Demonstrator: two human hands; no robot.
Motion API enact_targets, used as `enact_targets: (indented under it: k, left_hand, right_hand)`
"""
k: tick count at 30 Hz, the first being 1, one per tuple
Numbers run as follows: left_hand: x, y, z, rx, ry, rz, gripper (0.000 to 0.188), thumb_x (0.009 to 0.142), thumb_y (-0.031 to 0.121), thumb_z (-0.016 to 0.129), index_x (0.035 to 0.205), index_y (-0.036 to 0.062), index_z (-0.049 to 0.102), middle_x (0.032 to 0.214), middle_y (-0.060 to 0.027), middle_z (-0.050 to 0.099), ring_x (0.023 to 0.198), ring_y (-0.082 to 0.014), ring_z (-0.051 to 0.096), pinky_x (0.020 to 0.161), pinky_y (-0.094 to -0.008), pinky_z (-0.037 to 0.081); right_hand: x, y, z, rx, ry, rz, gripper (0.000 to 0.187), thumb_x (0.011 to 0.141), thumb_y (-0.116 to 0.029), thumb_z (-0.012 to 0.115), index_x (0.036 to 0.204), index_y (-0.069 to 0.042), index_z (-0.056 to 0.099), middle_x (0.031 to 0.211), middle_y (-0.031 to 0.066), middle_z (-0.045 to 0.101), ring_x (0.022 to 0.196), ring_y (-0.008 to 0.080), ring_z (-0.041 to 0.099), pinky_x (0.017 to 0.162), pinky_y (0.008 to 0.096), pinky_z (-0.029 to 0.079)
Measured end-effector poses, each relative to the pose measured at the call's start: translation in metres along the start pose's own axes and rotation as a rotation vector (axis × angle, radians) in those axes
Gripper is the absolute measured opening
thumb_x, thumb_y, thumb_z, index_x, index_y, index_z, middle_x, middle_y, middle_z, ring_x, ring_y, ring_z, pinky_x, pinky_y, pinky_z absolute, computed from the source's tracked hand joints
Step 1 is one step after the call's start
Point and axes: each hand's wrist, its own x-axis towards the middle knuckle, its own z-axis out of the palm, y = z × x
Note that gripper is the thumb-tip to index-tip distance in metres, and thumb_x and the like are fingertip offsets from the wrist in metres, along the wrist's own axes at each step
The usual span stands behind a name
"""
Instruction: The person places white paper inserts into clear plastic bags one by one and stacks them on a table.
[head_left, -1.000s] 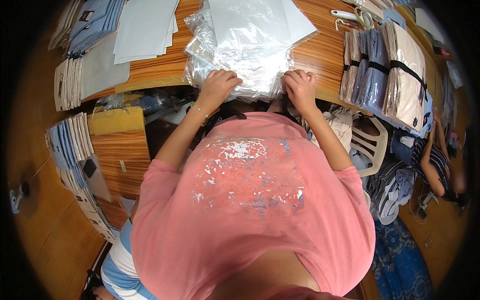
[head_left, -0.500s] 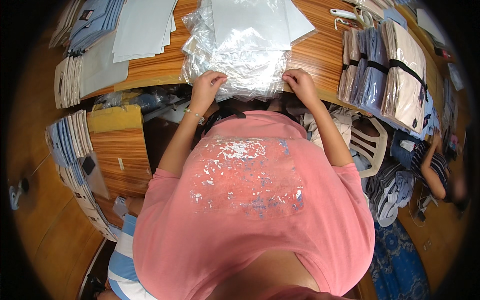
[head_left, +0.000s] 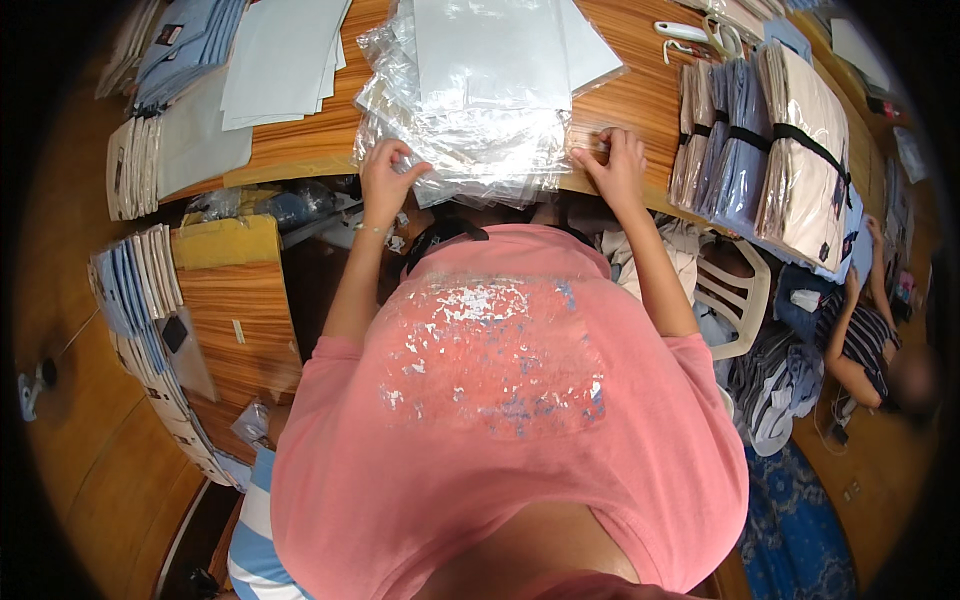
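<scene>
A pile of clear plastic bags lies at the table's near edge, crinkled and shiny. Flat pale grey sheets rest on its upper part. At the pile's left near corner is my left hand, its thumb and bent fingers apart beside the plastic. My right hand is at the right near corner, with thumb and forefinger spread and the other fingers bent over the wood. Whether either fingertip presses on the thin film cannot be made out.
More pale sheets lie at the left, near bagged folded shirts. Strapped bundles of bagged clothes stand at the right. A white plastic chair is below them, and another person works at far right.
Fingers that were pinched at both near corners of the bags are now apart. My right hand has turned and opened out. The other person's arms have shifted.
</scene>
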Motion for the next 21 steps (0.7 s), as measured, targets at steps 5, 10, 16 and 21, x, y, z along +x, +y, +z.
enact_targets:
  k: [5, 10, 16, 21]
  left_hand:
    - [0.006, 0.058, -0.009, -0.328, -0.040, 0.009, 0.010, 0.088, 0.011, 0.063, 0.088, 0.0010, 0.064, 0.081, -0.0064, 0.062, 0.077, -0.0143, 0.058, 0.074, -0.0275, 0.046]
    - [-0.001, 0.101, 0.033, -1.216, -0.433, -0.491, 0.036, 0.097, 0.014, 0.050, 0.128, -0.0040, 0.046, 0.121, -0.0139, 0.055, 0.112, -0.0217, 0.055, 0.096, -0.0306, 0.044]
    - [0.004, 0.101, 0.036, -1.355, 0.138, -0.741, 0.047, 0.095, 0.007, 0.046, 0.138, -0.0019, 0.031, 0.139, -0.0164, 0.037, 0.125, -0.0250, 0.041, 0.106, -0.0378, 0.032]
    - [0.009, 0.073, 0.017, -1.139, 0.048, -0.686, 0.050, 0.093, 0.005, 0.045, 0.142, 0.0012, 0.031, 0.129, -0.0119, 0.042, 0.122, -0.0212, 0.039, 0.107, -0.0391, 0.026]
  right_hand:
    - [0.025, -0.068, 0.009, 0.018, 0.138, -0.566, 0.038, 0.077, -0.032, 0.071, 0.108, -0.012, 0.061, 0.113, 0.0116, 0.056, 0.110, 0.0303, 0.049, 0.090, 0.0427, 0.038]
    - [0.060, -0.089, 0.033, 0.102, -0.155, -0.486, 0.019, 0.082, -0.023, 0.065, 0.094, -0.009, 0.066, 0.094, 0.0094, 0.064, 0.094, 0.0284, 0.059, 0.078, 0.0381, 0.045]
    - [0.044, -0.128, 0.017, 0.502, -0.346, -0.418, 0.020, 0.086, -0.021, 0.061, 0.093, -0.002, 0.066, 0.080, 0.0180, 0.066, 0.071, 0.0329, 0.063, 0.066, 0.0387, 0.049]
    - [0.131, -0.086, 0.018, 0.190, 0.166, -0.405, 0.027, 0.083, -0.026, 0.064, 0.096, -0.003, 0.067, 0.091, 0.0189, 0.065, 0.088, 0.0331, 0.061, 0.078, 0.0408, 0.048]
